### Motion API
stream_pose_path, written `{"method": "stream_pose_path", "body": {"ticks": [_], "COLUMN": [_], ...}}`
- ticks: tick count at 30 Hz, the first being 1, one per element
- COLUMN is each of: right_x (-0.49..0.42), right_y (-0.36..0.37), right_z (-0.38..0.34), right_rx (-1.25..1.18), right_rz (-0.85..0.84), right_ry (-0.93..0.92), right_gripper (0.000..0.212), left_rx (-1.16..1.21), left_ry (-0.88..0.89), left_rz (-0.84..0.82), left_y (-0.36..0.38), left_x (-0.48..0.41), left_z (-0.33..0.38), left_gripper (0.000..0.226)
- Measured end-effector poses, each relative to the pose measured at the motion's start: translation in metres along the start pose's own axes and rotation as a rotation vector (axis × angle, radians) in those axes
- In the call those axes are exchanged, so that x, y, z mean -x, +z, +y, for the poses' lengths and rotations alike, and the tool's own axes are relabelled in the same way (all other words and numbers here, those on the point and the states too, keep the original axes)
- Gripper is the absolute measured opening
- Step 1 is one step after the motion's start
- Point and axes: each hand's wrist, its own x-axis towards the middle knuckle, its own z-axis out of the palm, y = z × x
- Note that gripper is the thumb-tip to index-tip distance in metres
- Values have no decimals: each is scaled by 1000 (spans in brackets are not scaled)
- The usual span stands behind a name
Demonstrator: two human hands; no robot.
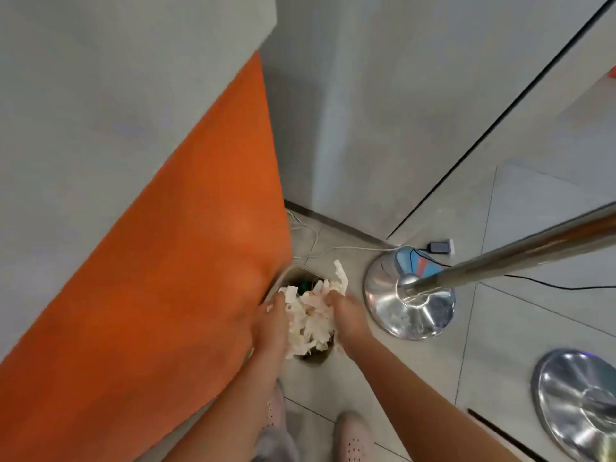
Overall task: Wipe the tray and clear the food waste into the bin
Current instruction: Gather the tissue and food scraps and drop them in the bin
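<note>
Seen from above, the left hand [271, 323] and right hand [346, 311] grasp a wad of crumpled white tissues [310, 320] between them, fingers curled into it. It sits directly over a small beige bin [299, 270] on the floor, between an orange panel [166, 261] and 1 chrome stanchion base [383, 291].

Above bin [297, 271] — crumpled tissues [310, 323] between left hand [271, 316], right hand [344, 312]
</note>
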Motion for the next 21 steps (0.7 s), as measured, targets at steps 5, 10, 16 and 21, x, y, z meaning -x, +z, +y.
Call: {"method": "stream_pose_path", "body": {"ticks": [5, 10, 16, 21], "right_x": [-94, -152, -140, -108], "right_y": [5, 5, 3, -3], "right_z": [74, 131, 139, 138], "right_rx": [259, 948, 1278, 1442], "right_rz": [-6, -139, -99, -232], "right_ry": [-152, -270, -408, -508], "right_gripper": [26, 50, 64, 64], "left_rx": [-211, -847, -1282, -1337], "left_ry": [168, 441, 721, 787], "left_rz": [53, -303, -380, -382], "left_y": [44, 46, 21, 4], "left_x": [-79, -125, -110, -84], "left_z": [-60, -111, -119, -138], "left_gripper": [16, 43, 69, 66]}}
